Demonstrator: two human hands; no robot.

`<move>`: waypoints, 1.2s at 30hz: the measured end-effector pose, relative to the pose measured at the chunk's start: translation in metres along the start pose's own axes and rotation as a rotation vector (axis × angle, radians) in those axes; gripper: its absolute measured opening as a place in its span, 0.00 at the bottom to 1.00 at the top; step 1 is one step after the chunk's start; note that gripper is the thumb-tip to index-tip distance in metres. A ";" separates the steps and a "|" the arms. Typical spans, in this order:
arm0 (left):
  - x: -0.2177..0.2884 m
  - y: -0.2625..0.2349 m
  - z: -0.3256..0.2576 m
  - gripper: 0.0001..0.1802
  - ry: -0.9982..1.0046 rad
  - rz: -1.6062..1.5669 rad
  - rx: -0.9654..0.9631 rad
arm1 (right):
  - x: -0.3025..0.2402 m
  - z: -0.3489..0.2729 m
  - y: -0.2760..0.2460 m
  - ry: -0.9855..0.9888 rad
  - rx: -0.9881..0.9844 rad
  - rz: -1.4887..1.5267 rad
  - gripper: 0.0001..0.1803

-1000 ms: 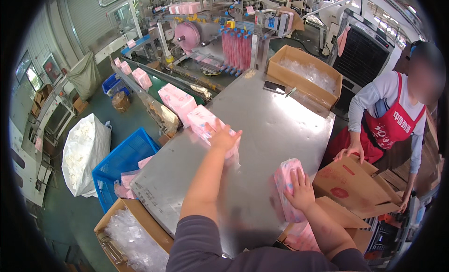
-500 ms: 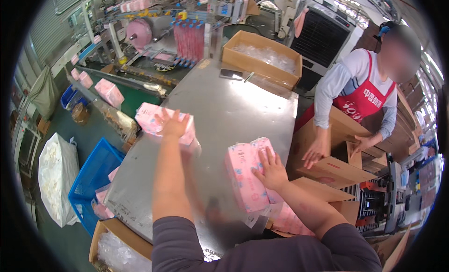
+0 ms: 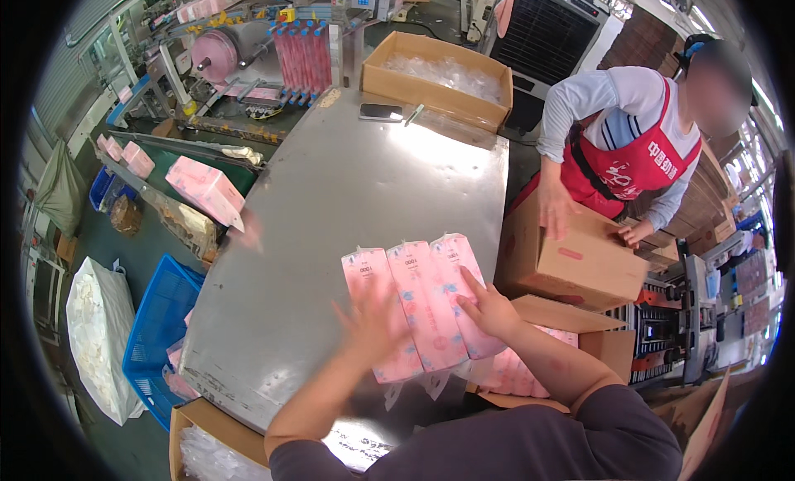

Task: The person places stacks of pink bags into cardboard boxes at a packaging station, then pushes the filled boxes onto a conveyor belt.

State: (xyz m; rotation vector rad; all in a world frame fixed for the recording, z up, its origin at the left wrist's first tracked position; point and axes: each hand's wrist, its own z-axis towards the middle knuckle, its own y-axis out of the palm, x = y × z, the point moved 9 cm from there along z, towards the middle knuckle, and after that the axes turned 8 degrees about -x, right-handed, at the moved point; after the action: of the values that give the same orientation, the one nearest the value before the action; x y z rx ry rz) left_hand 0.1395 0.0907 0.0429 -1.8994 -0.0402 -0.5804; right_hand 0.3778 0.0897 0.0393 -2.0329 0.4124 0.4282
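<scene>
Moved: left hand [image 3: 374, 315], a blur, came back from the 10 o'clock pack to three soft pink plastic-wrapped packs [image 3: 426, 307].
Place: side by side at the steel table [image 3: 348, 183] near edge.
Fingers: left spread open; right hand [image 3: 490, 305] lay flat on the outer pack.
Handling: looked light, squashy, slippery; best pressed from both outer sides.

Left hand [image 3: 370, 315] is motion-blurred, fingers smeared; can't tell if it touches the pink packs [image 3: 422, 307] or hovers over them. It covers the lower part of the leftmost pack. Right hand [image 3: 489, 309] hides the lower end of the rightmost pack. More pink packs [image 3: 517, 372] in the open carton [image 3: 609, 348] are mostly hidden behind the right forearm. Bench [image 3: 331, 208] near edge is covered by the person's arms and torso. Pink pack [image 3: 207, 191] at the bench's left edge: smeared reddish blur beside it, unreadable. Co-worker's face is blurred out. Contents of the far carton [image 3: 439, 67] are too small to identify.
</scene>
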 end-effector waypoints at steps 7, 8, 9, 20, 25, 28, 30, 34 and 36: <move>-0.161 -0.177 0.089 0.40 -0.549 0.081 0.621 | -0.011 -0.005 -0.009 -0.091 0.185 -0.184 0.35; -0.186 -0.172 0.094 0.39 -0.567 0.043 0.552 | -0.015 -0.006 -0.008 -0.173 0.300 -0.284 0.35; -0.216 -0.159 0.097 0.37 -0.593 0.004 0.485 | -0.013 0.003 -0.001 -0.179 0.262 -0.298 0.34; -0.050 -0.009 -0.049 0.27 0.160 0.092 0.236 | -0.038 0.046 -0.014 -0.229 0.147 -0.322 0.39; -0.008 0.018 -0.112 0.29 0.037 -0.079 0.151 | -0.014 0.017 -0.021 -0.169 0.158 -0.322 0.49; -0.008 0.028 -0.112 0.34 -0.051 0.016 0.095 | 0.044 0.008 -0.038 -0.107 0.100 0.269 0.51; -0.008 0.013 -0.112 0.39 -0.041 -0.101 0.152 | 0.101 0.008 -0.045 -0.219 0.159 0.596 0.51; -0.077 -0.009 -0.099 0.46 -0.163 -0.028 0.422 | 0.086 -0.040 -0.058 -0.489 -0.023 1.272 0.55; -0.107 -0.047 -0.073 0.45 -0.210 -0.100 0.512 | 0.084 -0.060 -0.065 -0.551 -0.004 1.322 0.57</move>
State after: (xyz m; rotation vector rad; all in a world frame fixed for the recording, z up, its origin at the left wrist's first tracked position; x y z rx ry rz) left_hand 0.0044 0.0714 0.0607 -1.4540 -0.3868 -0.3875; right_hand 0.4892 0.0578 0.0776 -1.2840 1.3541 1.6997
